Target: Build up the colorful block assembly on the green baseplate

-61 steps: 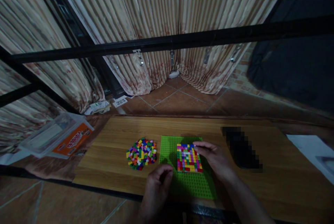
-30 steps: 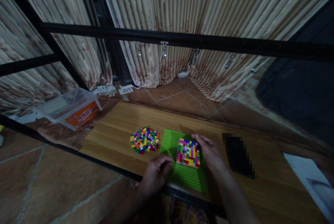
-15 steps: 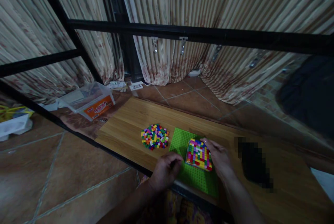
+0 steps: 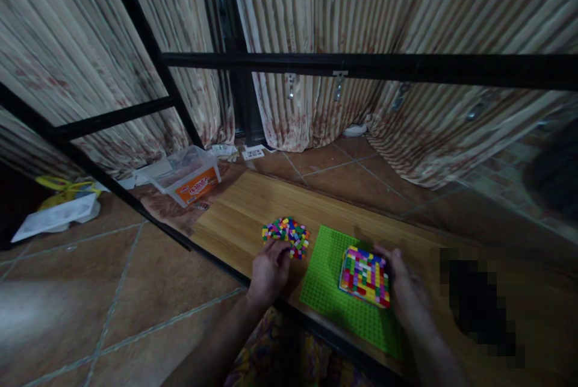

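A block of many-coloured toy bricks [image 4: 365, 277] lies on the green baseplate [image 4: 325, 254], which rests on the wooden table. My right hand [image 4: 405, 284] is at the block's right side, its fingers curled round the far right corner and the thumb raised. My left hand [image 4: 270, 274] is at the near edge of a pile of small loose bricks [image 4: 286, 229], left of the baseplate. Its thumb and fingers are bent together; whatever may be between them is hidden.
The wooden table [image 4: 244, 200] runs left to right under a black metal frame [image 4: 280, 62]. A clear plastic box [image 4: 194, 185] with an orange label stands beyond its left end. A dark blurred-out object [image 4: 478, 297] lies at the right. Striped curtains [image 4: 307, 116] hang behind.
My left hand has moved left from beside the block to the brick pile. My right hand stays by the block, its thumb now lifted. The view has shifted left.
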`<act>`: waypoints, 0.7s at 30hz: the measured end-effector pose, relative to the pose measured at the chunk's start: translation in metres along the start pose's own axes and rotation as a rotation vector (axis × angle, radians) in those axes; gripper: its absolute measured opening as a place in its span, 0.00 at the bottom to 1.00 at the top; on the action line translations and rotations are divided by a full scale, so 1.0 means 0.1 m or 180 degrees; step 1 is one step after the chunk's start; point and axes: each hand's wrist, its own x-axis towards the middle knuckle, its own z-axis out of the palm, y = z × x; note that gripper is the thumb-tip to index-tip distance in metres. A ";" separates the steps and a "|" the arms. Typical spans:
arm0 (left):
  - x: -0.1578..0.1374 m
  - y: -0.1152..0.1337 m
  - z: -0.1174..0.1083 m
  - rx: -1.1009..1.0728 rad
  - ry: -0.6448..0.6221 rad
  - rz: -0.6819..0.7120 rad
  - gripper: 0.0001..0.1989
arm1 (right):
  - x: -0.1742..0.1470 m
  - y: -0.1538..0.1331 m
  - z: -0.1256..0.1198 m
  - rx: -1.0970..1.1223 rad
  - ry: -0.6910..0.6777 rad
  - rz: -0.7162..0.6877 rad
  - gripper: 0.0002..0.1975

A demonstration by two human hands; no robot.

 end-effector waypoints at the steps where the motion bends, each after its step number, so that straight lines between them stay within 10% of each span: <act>1: 0.04 -0.03 -0.01 0.0157 -0.0002 0.0015 0.10 | -0.02 -0.02 0.01 -0.0119 0.0042 0.0065 0.33; 13: 0.25 -0.05 0.08 0.0772 -0.0123 0.0293 0.07 | -0.02 0.05 0.01 -0.0136 0.0135 0.0135 0.33; 21: 0.09 0.29 0.04 -0.0968 -0.0469 -0.0515 0.06 | -0.08 0.06 -0.05 0.0903 0.0719 -0.0361 0.21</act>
